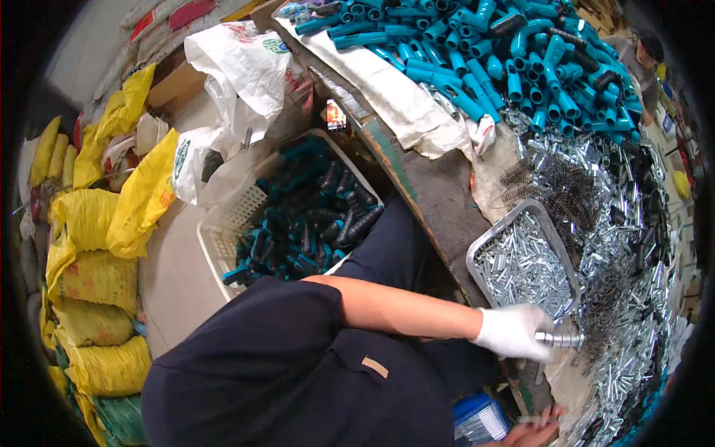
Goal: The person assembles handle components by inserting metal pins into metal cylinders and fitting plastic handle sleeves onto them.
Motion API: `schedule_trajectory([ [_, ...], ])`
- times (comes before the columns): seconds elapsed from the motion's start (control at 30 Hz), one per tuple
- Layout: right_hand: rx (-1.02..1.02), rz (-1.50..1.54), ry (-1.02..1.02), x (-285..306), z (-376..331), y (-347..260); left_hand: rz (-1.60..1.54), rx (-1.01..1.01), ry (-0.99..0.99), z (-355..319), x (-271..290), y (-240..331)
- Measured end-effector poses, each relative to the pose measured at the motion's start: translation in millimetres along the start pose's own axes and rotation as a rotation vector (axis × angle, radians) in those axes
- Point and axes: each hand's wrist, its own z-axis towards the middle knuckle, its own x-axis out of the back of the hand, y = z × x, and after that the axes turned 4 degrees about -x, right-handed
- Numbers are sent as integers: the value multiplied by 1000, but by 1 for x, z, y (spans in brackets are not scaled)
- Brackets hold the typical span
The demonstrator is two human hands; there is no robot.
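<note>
My left hand (514,331), in a white glove, is closed around a short silver metal tube (560,340) whose end sticks out to the right. It hovers at the near corner of a metal tray (482,249) filled with small silver pins. My right hand (535,430) is bare and sits at the bottom edge, mostly cut off, beside loose metal pins; what it holds is hidden. Dark coil springs (566,190) and silver pins (633,298) lie heaped on the bench just beyond the tray.
A big pile of teal plastic handles (484,52) covers the far bench on a white cloth. A white basket (223,231) of dark and teal handles stands on the floor left of my leg. Yellow sacks (97,276) and white bags (238,67) crowd the left. A blue box (480,417) sits below.
</note>
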Motion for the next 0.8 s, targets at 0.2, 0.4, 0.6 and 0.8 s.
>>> schedule_trajectory([
  [0.2, -109, 601, -153, -148, 24, -95, 272, -232, 186, -8, -7, -15],
  [0.4, -137, 534, -184, -194, 26, -130, 329, -247, 270, -24, 20, -11],
  [0.6, -133, 529, -146, -210, 36, -139, 408, -257, 306, -24, 38, -12],
  [0.8, -62, 678, 152, -165, 64, -131, 343, 17, 216, -47, 69, 5],
])
